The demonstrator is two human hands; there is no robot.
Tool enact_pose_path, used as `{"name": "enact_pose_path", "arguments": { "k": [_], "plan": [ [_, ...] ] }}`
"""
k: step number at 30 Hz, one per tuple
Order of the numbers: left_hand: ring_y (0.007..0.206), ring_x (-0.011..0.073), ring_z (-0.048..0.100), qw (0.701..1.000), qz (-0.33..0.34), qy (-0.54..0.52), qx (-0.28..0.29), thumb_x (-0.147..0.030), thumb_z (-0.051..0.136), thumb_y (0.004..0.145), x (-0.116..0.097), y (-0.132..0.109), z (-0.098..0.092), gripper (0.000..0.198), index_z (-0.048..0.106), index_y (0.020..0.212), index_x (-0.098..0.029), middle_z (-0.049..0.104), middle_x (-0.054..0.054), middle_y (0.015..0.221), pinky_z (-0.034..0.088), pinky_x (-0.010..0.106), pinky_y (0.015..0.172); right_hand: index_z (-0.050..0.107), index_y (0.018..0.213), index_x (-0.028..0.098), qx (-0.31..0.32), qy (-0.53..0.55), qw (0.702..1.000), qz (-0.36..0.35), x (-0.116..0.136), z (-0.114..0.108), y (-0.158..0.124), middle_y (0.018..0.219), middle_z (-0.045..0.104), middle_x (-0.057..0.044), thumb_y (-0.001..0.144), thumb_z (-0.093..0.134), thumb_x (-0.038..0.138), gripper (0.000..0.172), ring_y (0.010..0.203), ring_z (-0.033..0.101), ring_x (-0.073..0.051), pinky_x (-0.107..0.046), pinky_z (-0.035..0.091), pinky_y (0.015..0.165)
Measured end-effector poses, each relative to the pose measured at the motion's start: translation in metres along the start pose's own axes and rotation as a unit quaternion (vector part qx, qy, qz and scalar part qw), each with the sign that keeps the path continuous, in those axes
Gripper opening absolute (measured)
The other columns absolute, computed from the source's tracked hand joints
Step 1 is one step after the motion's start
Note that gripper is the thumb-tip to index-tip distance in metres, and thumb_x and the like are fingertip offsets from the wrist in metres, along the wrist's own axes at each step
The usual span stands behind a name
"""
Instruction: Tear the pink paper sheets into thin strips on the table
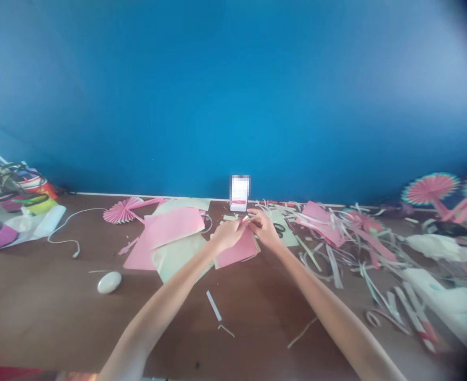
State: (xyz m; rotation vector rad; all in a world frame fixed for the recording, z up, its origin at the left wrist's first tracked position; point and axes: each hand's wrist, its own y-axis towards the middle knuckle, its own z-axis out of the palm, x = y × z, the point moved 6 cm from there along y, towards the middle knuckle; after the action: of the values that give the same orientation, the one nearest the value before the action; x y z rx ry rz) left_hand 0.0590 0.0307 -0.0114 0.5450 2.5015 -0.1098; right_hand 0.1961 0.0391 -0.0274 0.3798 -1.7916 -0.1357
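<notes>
My left hand [227,234] and my right hand [265,227] meet over a pink paper sheet [237,253] on the brown table [59,312]. Both hands have their fingers pinched together on a small folded strip of paper [246,218] between them. Its exact shape is too small to make out. A pair of scissors [279,229] lies just right of my right hand. A phone [240,193] stands against the blue wall right behind the hands.
Pink and pale green sheets [170,233] lie left of the hands, with a pink paper fan [121,210] and a white oval object [109,282]. Several paper strips [337,259] litter the right side, with more fans [432,189]. Bags [19,193] sit far left.
</notes>
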Motion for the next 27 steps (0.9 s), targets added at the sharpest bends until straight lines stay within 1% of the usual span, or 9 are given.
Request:
{"name": "enact_pose_path", "arguments": {
  "k": [3,6,8,11,15,20,24,27],
  "plan": [
    [0.085,0.0246,0.063,1.0,0.012,-0.008,-0.02,-0.059,0.013,0.093,0.0,0.002,0.0,0.054,0.051,0.104,-0.023,0.066,0.006,0.093,0.044,0.029,0.066,0.048,0.121,0.023,0.005,-0.006,1.0,-0.005,0.002,0.0,0.0,0.073,0.059,-0.001,0.082,0.055,0.034,0.041,0.062,0.054,-0.016,-0.028,0.043,0.056],
    [0.084,0.0234,0.063,0.999,0.023,-0.014,-0.033,-0.053,0.015,0.095,0.001,0.004,-0.001,0.047,0.049,0.103,-0.023,0.065,0.006,0.096,0.043,0.028,0.065,0.044,0.123,0.024,0.027,0.005,1.0,-0.013,0.005,0.002,0.001,0.073,0.057,0.0,0.081,0.056,0.036,0.045,0.062,0.054,-0.016,-0.028,0.043,0.055],
    [0.085,0.0232,0.062,0.999,0.029,-0.012,-0.037,-0.05,0.017,0.096,0.002,0.005,-0.001,0.042,0.049,0.103,-0.022,0.065,0.006,0.097,0.043,0.029,0.066,0.042,0.125,0.024,0.041,0.002,0.999,-0.024,0.006,0.004,0.002,0.075,0.057,0.0,0.08,0.059,0.036,0.049,0.065,0.054,-0.016,-0.029,0.045,0.059],
    [0.087,0.0232,0.062,0.999,0.03,-0.012,-0.037,-0.047,0.02,0.096,0.005,0.006,0.001,0.039,0.049,0.102,-0.022,0.065,0.007,0.1,0.043,0.029,0.069,0.041,0.126,0.023,0.042,-0.027,0.998,-0.03,0.006,0.005,0.002,0.08,0.057,-0.001,0.08,0.06,0.036,0.051,0.069,0.056,-0.016,-0.032,0.047,0.066],
    [0.088,0.0244,0.063,0.999,0.022,-0.02,-0.021,-0.049,0.016,0.096,0.009,0.008,0.004,0.045,0.05,0.105,-0.021,0.065,0.009,0.102,0.044,0.03,0.069,0.041,0.126,0.023,0.034,-0.065,0.997,-0.039,0.007,0.005,0.001,0.084,0.059,-0.003,0.082,0.058,0.036,0.049,0.073,0.057,-0.017,-0.034,0.048,0.071],
    [0.09,0.0247,0.064,1.0,-0.004,-0.021,0.013,-0.051,0.013,0.096,0.013,0.008,0.008,0.051,0.048,0.114,-0.019,0.065,0.011,0.104,0.045,0.03,0.071,0.04,0.128,0.023,0.07,-0.089,0.992,-0.059,0.015,0.01,-0.002,0.088,0.06,-0.004,0.084,0.055,0.037,0.048,0.076,0.058,-0.018,-0.034,0.048,0.072],
    [0.085,0.0254,0.064,0.998,-0.045,0.009,0.036,-0.053,0.008,0.094,0.02,0.005,0.009,0.06,0.053,0.109,-0.017,0.066,0.012,0.098,0.045,0.03,0.068,0.041,0.13,0.023,0.098,-0.105,0.988,-0.052,0.02,0.012,-0.004,0.09,0.06,-0.004,0.086,0.053,0.037,0.047,0.079,0.058,-0.018,-0.034,0.047,0.073],
    [0.09,0.0261,0.064,0.997,-0.041,0.007,0.065,-0.055,0.01,0.094,0.021,0.004,0.012,0.062,0.057,0.107,-0.016,0.066,0.013,0.101,0.045,0.031,0.07,0.047,0.125,0.023,0.105,-0.126,0.986,-0.042,0.02,0.012,-0.005,0.093,0.061,-0.005,0.086,0.052,0.037,0.041,0.083,0.058,-0.019,-0.035,0.047,0.076]
  ]
}}
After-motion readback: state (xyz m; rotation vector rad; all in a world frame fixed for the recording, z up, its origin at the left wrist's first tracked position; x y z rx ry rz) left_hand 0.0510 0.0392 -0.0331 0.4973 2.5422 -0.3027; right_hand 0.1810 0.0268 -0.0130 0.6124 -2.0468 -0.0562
